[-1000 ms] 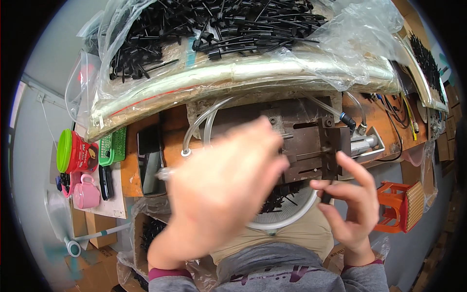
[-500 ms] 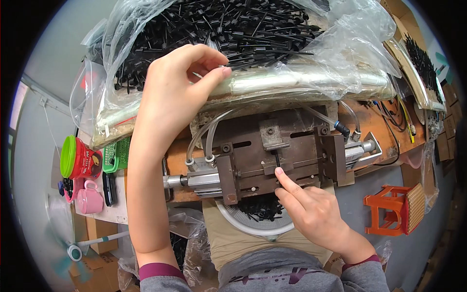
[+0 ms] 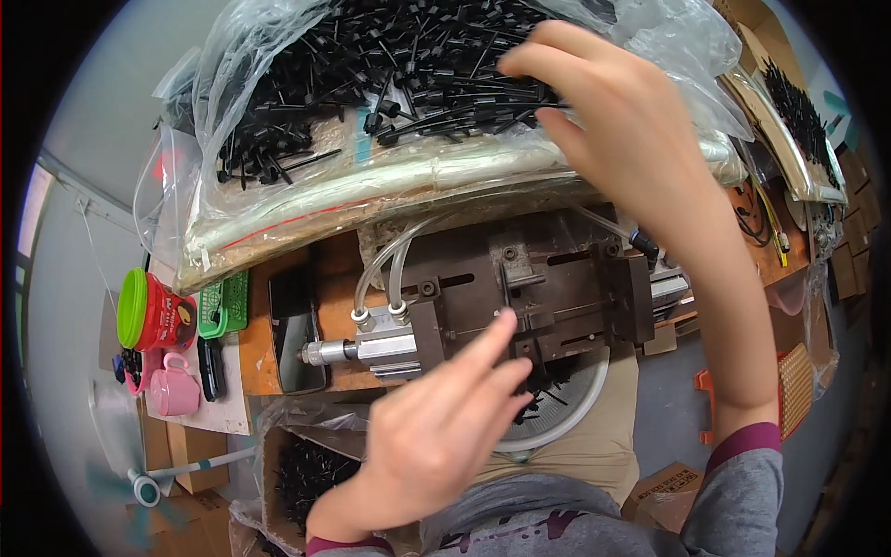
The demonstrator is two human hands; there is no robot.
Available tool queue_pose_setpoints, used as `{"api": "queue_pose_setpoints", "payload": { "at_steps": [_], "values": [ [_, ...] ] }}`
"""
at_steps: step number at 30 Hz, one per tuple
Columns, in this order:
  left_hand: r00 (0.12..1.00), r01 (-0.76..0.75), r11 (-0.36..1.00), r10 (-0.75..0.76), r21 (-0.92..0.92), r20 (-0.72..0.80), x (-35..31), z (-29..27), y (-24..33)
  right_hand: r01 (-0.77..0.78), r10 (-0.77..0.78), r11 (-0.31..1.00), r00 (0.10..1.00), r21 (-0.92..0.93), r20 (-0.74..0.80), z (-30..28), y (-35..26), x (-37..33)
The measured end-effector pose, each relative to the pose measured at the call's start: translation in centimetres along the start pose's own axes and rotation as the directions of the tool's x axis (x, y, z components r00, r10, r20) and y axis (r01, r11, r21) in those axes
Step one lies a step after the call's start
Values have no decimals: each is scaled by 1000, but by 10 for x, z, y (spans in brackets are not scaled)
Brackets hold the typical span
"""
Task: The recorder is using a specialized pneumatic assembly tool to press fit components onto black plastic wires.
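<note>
My left hand (image 3: 436,422) is at the dark metal fixture (image 3: 464,325), fingertips at its middle. A thin-stemmed black part (image 3: 505,281) rises from its index fingertip and appears gripped there; the thumb is hidden. My right hand (image 3: 622,121) hovers over the right side of a heap of black thin-stemmed parts (image 3: 408,65). Its fingers are curled but apart, slightly blurred, with nothing visible between them. Above my left fingertips, a small metal block (image 3: 512,265) is bolted to the fixture. Below the fixture sits a pale round basket (image 3: 589,408) holding black pieces.
Clear plastic sheeting (image 3: 232,56) surrounds the heap. Air cylinders (image 3: 385,348) with clear hoses (image 3: 401,269) flank the fixture. On the left are a phone (image 3: 295,325), a red tub (image 3: 167,316), a pink mug (image 3: 174,385) and a fan (image 3: 145,488). A stool (image 3: 796,390) stands right.
My left hand has come down from the heap to the fixture. My right hand has left the fixture and risen to the heap's right side.
</note>
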State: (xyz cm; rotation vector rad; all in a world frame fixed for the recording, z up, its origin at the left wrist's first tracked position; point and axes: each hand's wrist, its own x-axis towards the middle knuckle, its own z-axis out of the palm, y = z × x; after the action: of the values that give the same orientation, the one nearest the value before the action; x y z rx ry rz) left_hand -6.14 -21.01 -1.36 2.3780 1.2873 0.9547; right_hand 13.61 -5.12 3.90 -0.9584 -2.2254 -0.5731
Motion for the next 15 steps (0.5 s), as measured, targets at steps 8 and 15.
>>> {"api": "queue_pose_setpoints", "payload": {
  "at_steps": [8, 15],
  "values": [
    [998, -56, 972, 58, 228, -1, -25, 65, -4, 23, -10, 999, 967, -48, 253, 44, 23, 23],
    [998, -59, 962, 56, 267, 18, -19, 68, -10, -120, 62, 970, 963, 209, 262, 30, 42, 22]
  ]
}}
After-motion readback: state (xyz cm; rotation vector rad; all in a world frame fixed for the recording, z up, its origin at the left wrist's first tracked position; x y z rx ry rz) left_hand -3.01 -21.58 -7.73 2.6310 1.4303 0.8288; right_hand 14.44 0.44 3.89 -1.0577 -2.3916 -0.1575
